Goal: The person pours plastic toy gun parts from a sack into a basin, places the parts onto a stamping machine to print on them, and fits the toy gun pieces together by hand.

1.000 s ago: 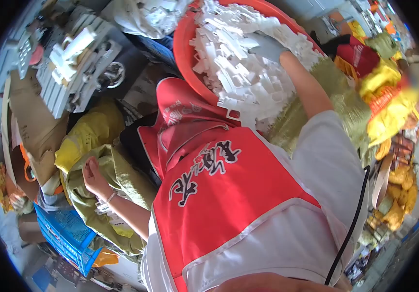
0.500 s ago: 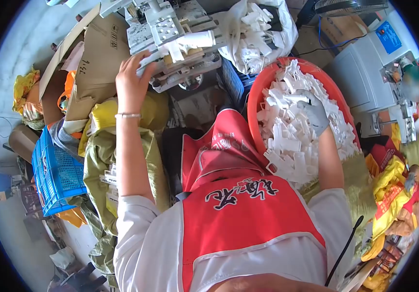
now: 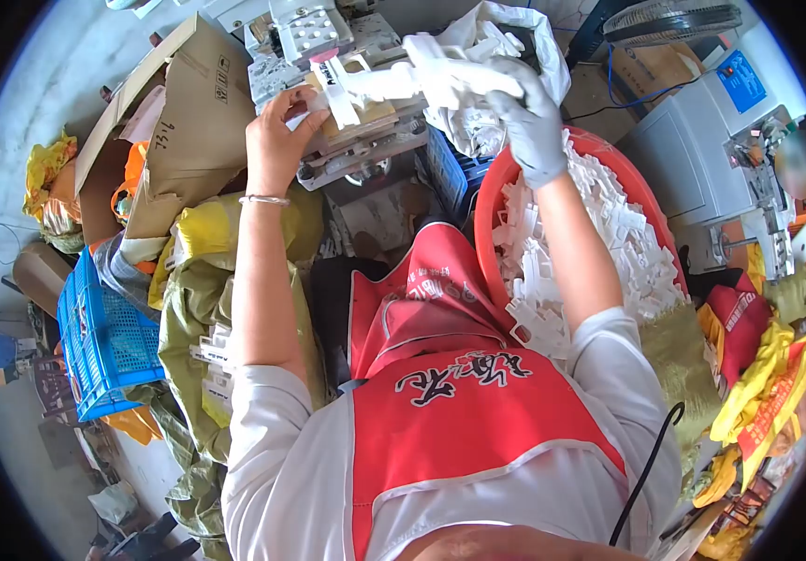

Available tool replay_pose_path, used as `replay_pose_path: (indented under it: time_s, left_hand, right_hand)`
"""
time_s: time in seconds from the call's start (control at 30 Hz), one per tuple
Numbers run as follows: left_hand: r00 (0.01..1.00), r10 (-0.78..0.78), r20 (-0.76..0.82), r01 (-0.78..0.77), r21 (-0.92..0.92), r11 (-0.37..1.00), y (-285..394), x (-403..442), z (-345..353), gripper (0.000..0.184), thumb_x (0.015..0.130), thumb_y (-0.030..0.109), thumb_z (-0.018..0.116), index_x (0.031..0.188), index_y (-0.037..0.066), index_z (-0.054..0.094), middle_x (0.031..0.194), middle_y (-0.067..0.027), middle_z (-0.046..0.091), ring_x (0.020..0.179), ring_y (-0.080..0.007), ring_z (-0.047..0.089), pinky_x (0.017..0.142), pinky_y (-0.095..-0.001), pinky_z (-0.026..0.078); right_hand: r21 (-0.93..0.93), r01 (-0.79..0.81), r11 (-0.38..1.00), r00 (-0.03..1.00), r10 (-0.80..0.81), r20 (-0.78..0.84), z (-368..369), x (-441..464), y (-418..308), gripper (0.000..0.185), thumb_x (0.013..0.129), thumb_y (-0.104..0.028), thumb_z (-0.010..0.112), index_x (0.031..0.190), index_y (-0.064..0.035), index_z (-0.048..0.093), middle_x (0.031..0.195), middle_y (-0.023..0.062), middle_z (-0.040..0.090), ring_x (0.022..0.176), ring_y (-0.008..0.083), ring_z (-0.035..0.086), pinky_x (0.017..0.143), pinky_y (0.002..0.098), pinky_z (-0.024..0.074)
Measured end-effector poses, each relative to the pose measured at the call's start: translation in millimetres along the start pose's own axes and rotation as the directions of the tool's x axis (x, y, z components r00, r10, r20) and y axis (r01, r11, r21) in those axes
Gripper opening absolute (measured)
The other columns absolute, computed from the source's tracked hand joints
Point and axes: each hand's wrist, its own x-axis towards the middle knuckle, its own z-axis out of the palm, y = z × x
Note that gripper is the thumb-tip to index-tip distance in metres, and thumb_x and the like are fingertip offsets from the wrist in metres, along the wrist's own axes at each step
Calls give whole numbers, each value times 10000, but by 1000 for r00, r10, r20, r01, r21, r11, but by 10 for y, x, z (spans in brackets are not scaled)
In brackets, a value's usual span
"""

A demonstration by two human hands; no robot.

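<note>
Left hand (image 3: 281,136), fingers apart over machine's (image 3: 314,35) front-left corner, is nearer the printed piece (image 3: 336,93), long axis front-to-back; right hand (image 3: 529,126) clamps white pieces (image 3: 450,77).

Left hand (image 3: 276,138) curled, bare — right hand (image 3: 531,123), gloved
</note>
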Motion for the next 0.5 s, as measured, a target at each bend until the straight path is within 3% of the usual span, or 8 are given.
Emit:
replay_pose_path:
  time_s: [0.13, 0.23, 0.3, 0.4, 0.5]
  left_hand:
    - [992, -29, -124, 13, -125, 992, -91, 36, -244, 269, 771, 47, 691, 1006, -41, 596, 976, -63, 639, 884, -113, 602, 787, -239, 481]
    - [961, -146, -234, 144, -26, 989, -140, -281, -504, 252, 777, 92, 682, 1005, 5, 617, 937, -67, 661, 852, -103, 626, 771, -244, 479]
    - [931, -228, -285, 190, -154, 970, -434, -564, -578, 239, 801, 102, 665, 1016, 7, 617, 929, -45, 656, 849, -91, 610, 779, -239, 475]
    - [890, -281, -360, 256, -115, 960, -540, -1036, -733, 254, 814, 98, 655, 1042, -2, 604, 963, -45, 641, 868, -104, 593, 795, -236, 468]
    - [837, -366, -407, 332, -155, 931, -733, -1442, -871, 238, 816, 72, 645, 1031, -16, 596, 964, -43, 629, 868, -100, 580, 779, -235, 468]
  right_hand:
    - [385, -181, 905, 983, 182, 33, 362, 97, -80, 305, 810, 15, 614, 1098, -62, 548, 969, 29, 607, 829, 105, 574, 704, 209, 468]
    - [476, -176, 862, 984, 153, 87, 499, 141, 5, 298, 822, 14, 605, 1104, -58, 542, 932, 23, 608, 723, 69, 556, 620, 177, 457]
    - [276, -133, 952, 979, 83, 185, 647, 150, 195, 336, 816, 19, 606, 1137, -70, 560, 1105, 36, 553, 999, 130, 530, 880, 253, 428]
    - [-145, 68, 987, 922, -6, 387, 719, 269, 3, 360, 795, -17, 600, 1150, -73, 574, 1137, 73, 539, 1059, 214, 522, 934, 291, 402]
    - [-301, 137, 944, 858, 39, 513, 739, 372, 11, 401, 797, -42, 593, 1193, -98, 559, 1173, 95, 525, 1087, 250, 513, 954, 310, 392]
